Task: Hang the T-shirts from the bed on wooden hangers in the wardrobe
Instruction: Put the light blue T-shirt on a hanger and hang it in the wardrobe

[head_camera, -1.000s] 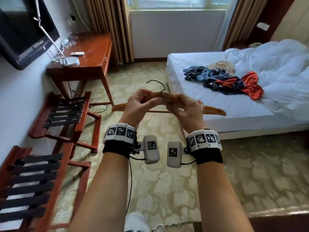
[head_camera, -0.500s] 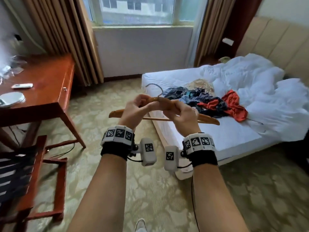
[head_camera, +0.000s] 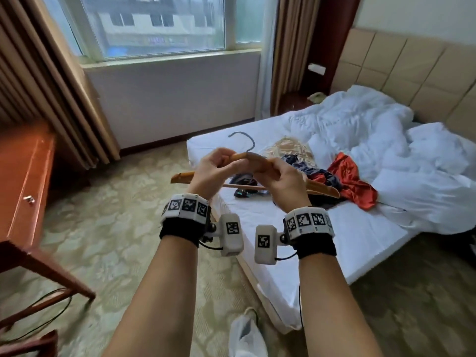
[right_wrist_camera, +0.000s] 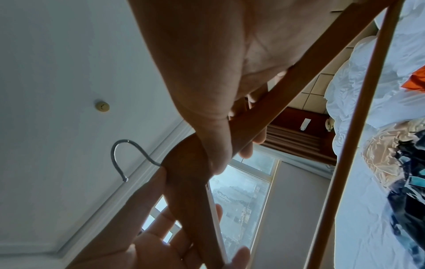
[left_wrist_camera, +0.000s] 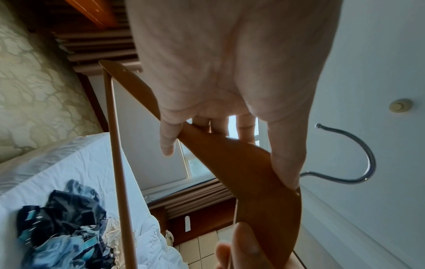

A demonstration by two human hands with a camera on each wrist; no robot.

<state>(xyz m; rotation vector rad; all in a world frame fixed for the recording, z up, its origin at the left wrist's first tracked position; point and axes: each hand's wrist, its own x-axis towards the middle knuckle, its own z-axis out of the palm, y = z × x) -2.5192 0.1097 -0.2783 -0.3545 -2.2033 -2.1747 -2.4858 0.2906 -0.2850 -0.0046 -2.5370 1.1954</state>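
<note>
A wooden hanger (head_camera: 257, 161) with a metal hook (head_camera: 244, 140) is held level in front of me by both hands. My left hand (head_camera: 213, 168) grips its left shoulder, thumb on top. My right hand (head_camera: 280, 179) grips the right shoulder next to the hook. In the left wrist view the left hand (left_wrist_camera: 230, 127) pinches the hanger (left_wrist_camera: 241, 163); in the right wrist view the right hand (right_wrist_camera: 220, 138) wraps the hanger (right_wrist_camera: 264, 112). On the bed (head_camera: 360, 240) lie a dark blue patterned T-shirt (head_camera: 304, 166) and a red T-shirt (head_camera: 353, 179), just beyond the hanger.
A crumpled white duvet (head_camera: 386, 140) covers the bed's far right. A beige garment (head_camera: 291, 148) lies behind the T-shirts. A red-brown desk (head_camera: 23, 176) stands at the left, cables on the floor beneath it. Patterned carpet (head_camera: 116, 228) lies between desk and bed.
The view has swung right and closer to the bed; the luggage racks have left the view. Both hands keep the same grip on the hanger, which now overlaps the T-shirts.
</note>
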